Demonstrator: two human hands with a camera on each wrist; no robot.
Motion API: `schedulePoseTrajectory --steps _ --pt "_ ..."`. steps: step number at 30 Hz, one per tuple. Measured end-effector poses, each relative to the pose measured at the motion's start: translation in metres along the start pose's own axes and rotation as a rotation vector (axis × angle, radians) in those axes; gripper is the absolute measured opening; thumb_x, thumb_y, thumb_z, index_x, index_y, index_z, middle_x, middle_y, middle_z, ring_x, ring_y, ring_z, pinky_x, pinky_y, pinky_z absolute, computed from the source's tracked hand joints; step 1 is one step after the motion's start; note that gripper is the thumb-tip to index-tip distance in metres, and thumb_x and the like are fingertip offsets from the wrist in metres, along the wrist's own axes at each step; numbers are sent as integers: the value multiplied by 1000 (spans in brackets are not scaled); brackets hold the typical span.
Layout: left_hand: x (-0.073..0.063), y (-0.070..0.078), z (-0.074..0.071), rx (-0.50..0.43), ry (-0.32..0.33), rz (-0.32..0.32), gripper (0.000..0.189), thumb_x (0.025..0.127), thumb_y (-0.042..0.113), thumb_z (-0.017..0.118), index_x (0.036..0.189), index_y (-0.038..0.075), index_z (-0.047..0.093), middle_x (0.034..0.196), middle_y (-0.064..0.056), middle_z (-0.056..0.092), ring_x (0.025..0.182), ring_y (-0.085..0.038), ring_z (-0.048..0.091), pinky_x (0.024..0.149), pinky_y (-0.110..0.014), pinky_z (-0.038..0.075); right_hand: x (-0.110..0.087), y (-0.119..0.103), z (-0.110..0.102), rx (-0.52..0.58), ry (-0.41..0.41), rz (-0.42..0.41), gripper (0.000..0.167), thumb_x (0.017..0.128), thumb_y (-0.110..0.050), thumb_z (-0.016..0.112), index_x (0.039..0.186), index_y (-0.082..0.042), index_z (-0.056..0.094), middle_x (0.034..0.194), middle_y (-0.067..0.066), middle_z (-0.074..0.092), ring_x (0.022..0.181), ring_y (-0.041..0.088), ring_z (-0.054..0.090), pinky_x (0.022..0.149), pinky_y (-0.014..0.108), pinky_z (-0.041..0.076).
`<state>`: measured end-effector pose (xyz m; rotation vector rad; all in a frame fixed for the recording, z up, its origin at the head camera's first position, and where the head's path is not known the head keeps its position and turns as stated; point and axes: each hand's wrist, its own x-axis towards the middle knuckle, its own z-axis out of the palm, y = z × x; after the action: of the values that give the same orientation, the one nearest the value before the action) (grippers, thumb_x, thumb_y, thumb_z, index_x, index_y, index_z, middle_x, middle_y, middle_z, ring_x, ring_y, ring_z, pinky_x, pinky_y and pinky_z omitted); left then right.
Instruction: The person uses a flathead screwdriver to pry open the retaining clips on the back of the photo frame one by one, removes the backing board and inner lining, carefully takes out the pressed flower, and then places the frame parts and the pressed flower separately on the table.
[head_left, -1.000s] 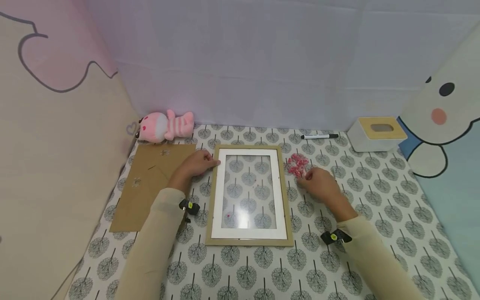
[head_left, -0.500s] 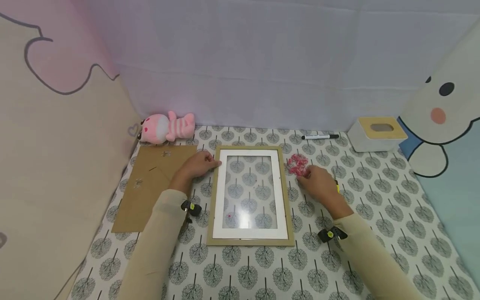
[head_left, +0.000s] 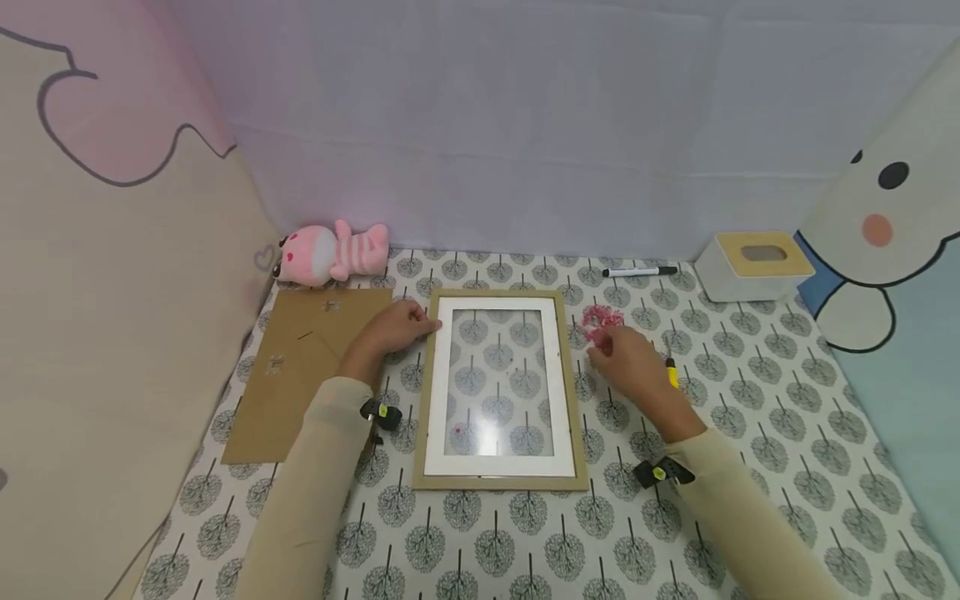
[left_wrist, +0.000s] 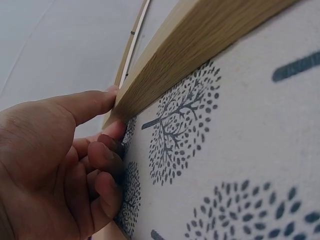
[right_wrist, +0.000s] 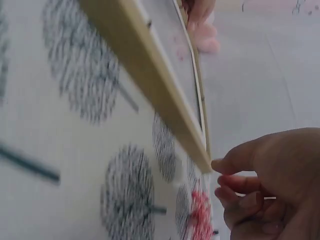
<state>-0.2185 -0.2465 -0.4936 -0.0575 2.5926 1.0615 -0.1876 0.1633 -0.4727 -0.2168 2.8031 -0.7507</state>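
A wooden picture frame (head_left: pixel 570 450) with a white mat (head_left: pixel 498 467) and clear pane lies flat on the cloth. My left hand (head_left: pixel 393 327) pinches its left side near the top corner. In the left wrist view the thumb (left_wrist: pixel 95 105) presses the rim's top while a finger sits at its outer side. My right hand (head_left: pixel 630 362) is right of the frame, over the lower part of a sprig of pink dried flowers (head_left: pixel 602 317). A gap shows between that thumb (right_wrist: pixel 235 157) and forefinger in the right wrist view, with pink petals (right_wrist: pixel 201 212) just beyond.
A brown backing board (head_left: pixel 262 417) lies at left, under a pink plush toy (head_left: pixel 330 252). At back right are a marker (head_left: pixel 639 272) and a tissue box (head_left: pixel 738 279). A yellow-handled tool (head_left: pixel 672 375) lies beside the right wrist. Tiny pink bits (head_left: pixel 457 428) show inside the frame.
The right hand has shifted slightly left and up over the flowers, which sit a little farther right. More of the yellow-handled tool shows. The left hand stays on the picture frame.
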Motion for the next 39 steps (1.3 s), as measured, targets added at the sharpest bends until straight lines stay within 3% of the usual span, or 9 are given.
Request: schedulePoseTrajectory --steps 3,7,12,16,22,29,39 --pt "-1 1 0 -5 4 -10 38 101 47 68 98 10 63 88 -4 56 69 -17 50 62 -31 46 -1 -15 5 22 -29 -110 17 102 -21 66 102 -5 71 94 12 68 71 20 56 57 31 46" --pt "0 -1 1 -9 -1 -17 38 101 48 68 99 10 63 88 -4 57 70 -16 51 62 -30 46 -3 -29 14 34 -59 -165 18 100 -24 71 92 -8 70 86 8 66 66 18 54 56 30 44" --pt "2 -3 3 -9 2 -11 38 101 47 68 97 10 63 86 -4 57 68 -16 51 62 -30 47 -8 -39 26 43 -140 -78 39 93 -40 80 85 -11 56 72 4 55 61 17 50 52 29 40" --pt "2 -4 3 -18 -2 -22 38 101 47 68 97 11 62 83 -3 56 68 -16 51 62 -30 46 -13 -43 31 62 -195 -15 42 91 -38 81 89 -9 51 72 5 51 61 18 51 51 28 41" --pt "3 -4 2 -36 -4 -32 37 100 47 70 98 10 62 80 -2 55 65 -15 50 59 -30 45 -14 -45 34 50 -180 5 32 91 -30 76 91 -9 51 73 5 52 61 19 52 51 28 41" --pt "4 -4 2 -43 -21 -40 38 100 48 70 100 11 62 77 0 55 64 -14 50 59 -30 46 -15 -47 36 9 -152 -1 33 88 -28 76 95 -8 52 74 6 53 61 19 51 49 28 41" --pt "3 -1 -1 -37 -11 -41 37 99 46 72 100 11 63 76 1 54 63 -15 49 59 -30 45 -14 -58 42 32 -82 -84 30 83 -13 75 99 -5 50 73 8 53 61 20 49 49 29 38"
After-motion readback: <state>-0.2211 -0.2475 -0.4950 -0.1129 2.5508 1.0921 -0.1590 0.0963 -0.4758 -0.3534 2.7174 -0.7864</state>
